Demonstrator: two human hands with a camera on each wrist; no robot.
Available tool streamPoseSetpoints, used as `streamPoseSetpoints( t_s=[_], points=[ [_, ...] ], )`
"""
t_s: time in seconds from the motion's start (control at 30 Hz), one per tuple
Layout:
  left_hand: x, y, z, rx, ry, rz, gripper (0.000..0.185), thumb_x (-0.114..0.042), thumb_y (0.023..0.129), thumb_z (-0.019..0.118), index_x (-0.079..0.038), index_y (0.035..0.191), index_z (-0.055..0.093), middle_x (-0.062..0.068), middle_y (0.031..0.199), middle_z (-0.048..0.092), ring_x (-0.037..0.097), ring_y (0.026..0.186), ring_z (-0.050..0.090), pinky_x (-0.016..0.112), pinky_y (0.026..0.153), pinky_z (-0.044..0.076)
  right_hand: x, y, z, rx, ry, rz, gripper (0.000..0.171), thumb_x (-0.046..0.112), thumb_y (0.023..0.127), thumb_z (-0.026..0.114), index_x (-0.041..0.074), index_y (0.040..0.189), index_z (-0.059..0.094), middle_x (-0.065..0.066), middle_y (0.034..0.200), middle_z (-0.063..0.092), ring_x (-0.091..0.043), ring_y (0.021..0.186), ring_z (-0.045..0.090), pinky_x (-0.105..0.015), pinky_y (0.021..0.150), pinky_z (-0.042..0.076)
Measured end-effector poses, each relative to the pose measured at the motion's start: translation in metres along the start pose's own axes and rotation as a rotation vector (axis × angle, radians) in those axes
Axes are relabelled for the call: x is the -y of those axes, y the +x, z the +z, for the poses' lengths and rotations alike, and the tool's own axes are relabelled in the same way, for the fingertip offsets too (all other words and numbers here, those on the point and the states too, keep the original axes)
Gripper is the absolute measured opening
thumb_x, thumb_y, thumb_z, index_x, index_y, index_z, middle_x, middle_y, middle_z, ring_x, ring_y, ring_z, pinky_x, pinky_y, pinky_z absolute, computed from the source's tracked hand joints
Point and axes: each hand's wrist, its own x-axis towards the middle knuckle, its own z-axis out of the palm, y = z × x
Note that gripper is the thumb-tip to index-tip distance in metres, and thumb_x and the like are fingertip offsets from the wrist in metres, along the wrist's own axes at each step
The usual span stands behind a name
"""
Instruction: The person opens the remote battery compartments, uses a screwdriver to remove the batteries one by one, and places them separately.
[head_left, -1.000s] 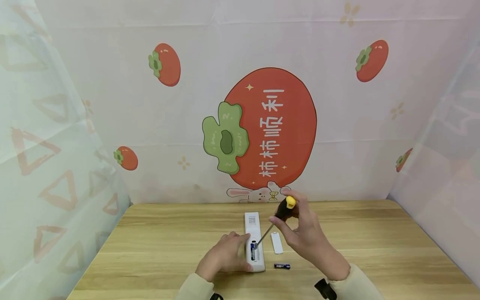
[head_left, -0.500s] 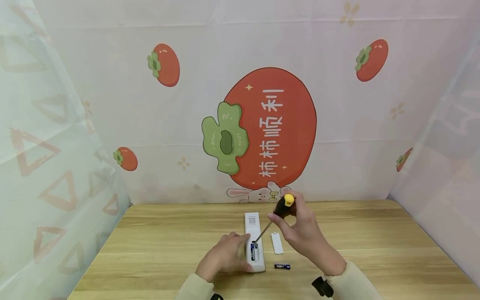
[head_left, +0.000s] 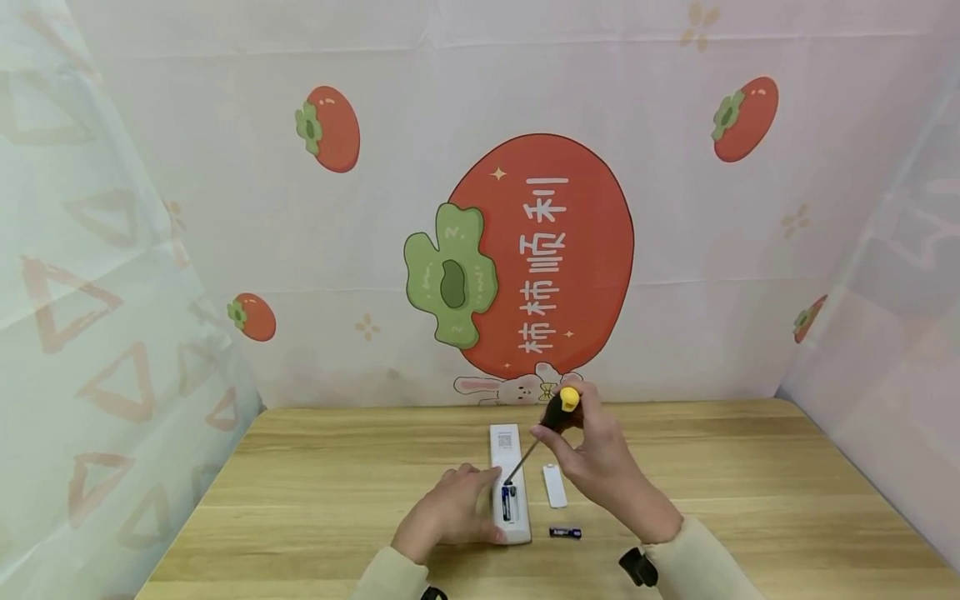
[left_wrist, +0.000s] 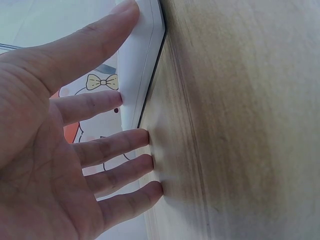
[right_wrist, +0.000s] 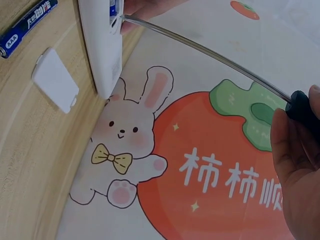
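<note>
I keep my left hand [head_left: 450, 515] flat, fingers spread, on the remote [head_left: 507, 450], while my right hand [head_left: 592, 454] pinches the screwdriver [head_left: 551, 423] and gently pries the battery [head_left: 507, 503] inside the remote.

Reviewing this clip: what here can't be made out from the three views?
- Head view: the screwdriver tip in the remote battery bay is too small to tell what it touches.
- Right wrist view: the screwdriver handle is cut off by the frame edge and covered by the right hand.
- Left wrist view: the left hand fills the frame, hiding most of the remote.
- Head view: print on the loose battery is unreadable.
</note>
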Motion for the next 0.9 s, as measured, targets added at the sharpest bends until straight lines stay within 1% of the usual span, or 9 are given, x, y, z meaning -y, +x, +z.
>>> streamPoseSetpoints(
  t_s=[0.2,0.5,0.67,0.9],
  points=[
    [0.0002,0.0004,-0.0002,0.003,0.000,0.000,0.084,-0.036,0.073,0.092,-0.009,0.145,0.057,0.017,0.132,0.058,0.036,0.117,0.053,0.056,0.097,0.048,-0.0003,-0.0006,0.0019,0.007,-0.016,-0.007,0.066,-0.009,0.074,0.084,-0.004,0.125,0.042,0.000,0.089,0.062,-0.013,0.078,0.067,-0.026,0.065,0.058],
    [0.0006,0.0012,-0.0005,0.004,0.013,-0.001,0.085,-0.037,0.073,0.092,-0.009,0.145,0.057,0.018,0.133,0.058,0.036,0.118,0.053,0.056,0.097,0.048,0.0007,0.0007,0.0043,0.021,-0.058,-0.041,0.068,-0.011,0.073,0.084,-0.004,0.126,0.041,0.000,0.090,0.062,-0.012,0.079,0.066,-0.019,0.068,0.056],
    [-0.0002,0.0016,-0.0005,0.006,0.008,-0.004,0.085,-0.036,0.073,0.092,-0.009,0.145,0.056,0.017,0.133,0.058,0.036,0.118,0.053,0.056,0.096,0.049,0.0018,0.0013,0.0065,0.046,-0.101,-0.061,0.074,-0.009,0.073,0.086,-0.003,0.131,0.040,-0.001,0.092,0.063,-0.011,0.079,0.065,-0.021,0.070,0.057],
    [0.0015,0.0024,0.0004,0.021,-0.017,-0.025,0.083,-0.035,0.074,0.092,-0.010,0.145,0.056,0.015,0.133,0.057,0.033,0.116,0.052,0.056,0.098,0.048,0.0041,0.0004,0.0101,0.108,-0.094,-0.083,0.079,-0.006,0.077,0.083,0.000,0.141,0.038,-0.004,0.093,0.061,-0.013,0.080,0.064,-0.023,0.074,0.057]
  ],
)
